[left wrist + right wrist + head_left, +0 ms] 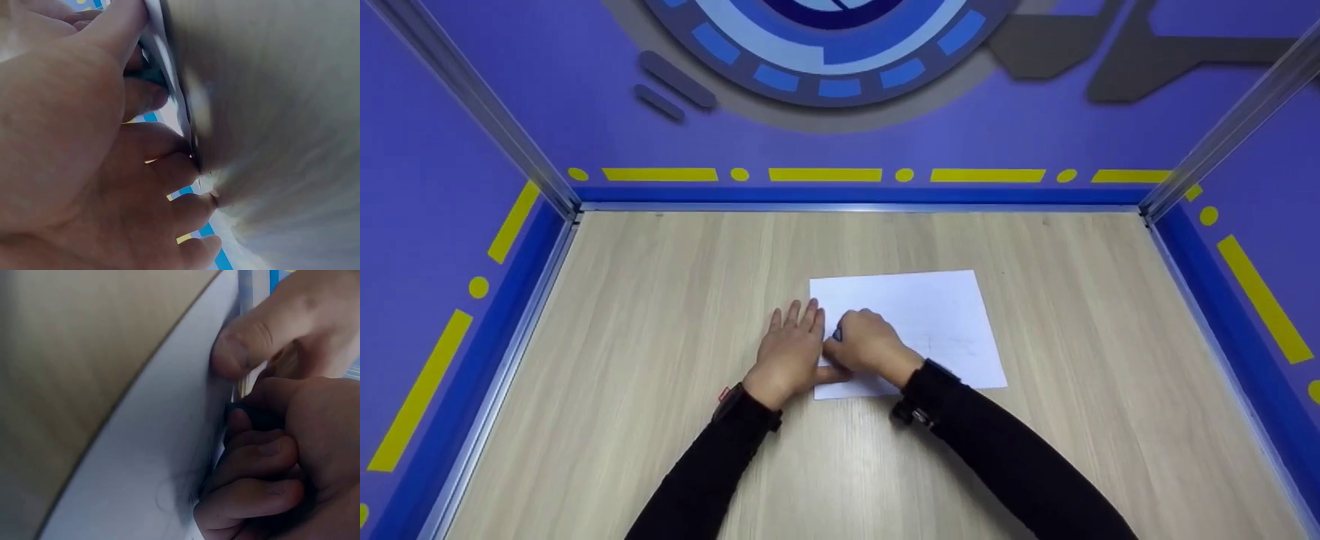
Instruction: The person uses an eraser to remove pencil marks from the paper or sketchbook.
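A sheet of white paper (937, 315) lies on the wooden table, with faint grey lines drawn on it. My left hand (793, 349) rests at the paper's left edge, fingers extended and thumb reaching over the sheet's lower left part. Close beside that thumb, my right hand (870, 341) is low over the paper with curled fingers. It grips a small dark blue object (259, 417), mostly covered by the fingers; I cannot tell its kind. In the left wrist view, the left fingertips (205, 202) press down along the edge of the sheet.
The wooden table (660, 300) is bordered by metal rails and blue-purple panels (840, 150) with yellow dashes at the back and sides. Both wrists carry dark straps (934, 382) over black sleeves.
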Tool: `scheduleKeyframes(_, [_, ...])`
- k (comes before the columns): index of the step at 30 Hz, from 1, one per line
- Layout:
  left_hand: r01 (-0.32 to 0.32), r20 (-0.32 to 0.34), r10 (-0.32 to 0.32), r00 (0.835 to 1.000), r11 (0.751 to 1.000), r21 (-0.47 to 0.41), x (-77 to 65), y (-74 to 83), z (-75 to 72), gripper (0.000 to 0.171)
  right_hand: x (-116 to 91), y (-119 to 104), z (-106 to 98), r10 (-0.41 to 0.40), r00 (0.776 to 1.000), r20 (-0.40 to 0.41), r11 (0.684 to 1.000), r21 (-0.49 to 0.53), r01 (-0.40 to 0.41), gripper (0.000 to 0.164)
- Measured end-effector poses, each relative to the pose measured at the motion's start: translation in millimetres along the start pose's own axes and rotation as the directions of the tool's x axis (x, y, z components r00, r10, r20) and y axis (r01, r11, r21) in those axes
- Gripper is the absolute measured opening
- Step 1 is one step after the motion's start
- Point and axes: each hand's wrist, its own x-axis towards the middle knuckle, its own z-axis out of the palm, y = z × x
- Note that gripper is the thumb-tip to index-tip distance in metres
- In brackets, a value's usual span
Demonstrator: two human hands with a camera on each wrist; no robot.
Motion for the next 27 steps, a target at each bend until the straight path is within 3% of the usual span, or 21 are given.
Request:
scheduleKeyframes(6, [0.007,0.023,-0.006,1.0,1.0,-0.02,1.3,1.1,1.2,0.122,-13.1,35.7,-13.8,0.04,0.997,-0.061,0.999,0.005,-0.04,0.023])
scheduleKeyframes(9, [0.006,0.026,-0.005,1.0,1.0,-0.022,1.0,0.9,0.9,0.121,-24.1,65.2,-24.5,0.07,0.992,-0.103,0.997,0.029,-0.067,0.024])
scheduleKeyframes(14, [0.014,0.038,-0.013,0.999,1.0,-0.026,0.1,0.8,0.5,0.122,-44.2,119.2,-47.6,0.171,0.98,-0.098,0.982,0.095,-0.161,0.036])
scheduleKeyframes(19, [0.008,0.032,-0.007,0.999,1.0,-0.03,-0.1,1.1,-0.2,0.122,-62.9,165.1,-69.3,0.252,0.963,-0.096,0.965,0.096,-0.243,0.029])
scheduleKeyframes(23, [0.005,0.021,-0.004,1.0,1.0,-0.028,-0.3,1.3,0.1,0.122,-72.0,186.0,-79.6,0.261,0.96,-0.101,0.965,0.066,-0.255,0.036])
scheduleKeyframes(27, [0.008,0.021,-0.008,1.0,1.0,-0.027,0.1,2.0,0.9,0.122,-75.2,190.1,-82.8,0.255,0.962,-0.098,0.967,0.032,-0.253,0.043])
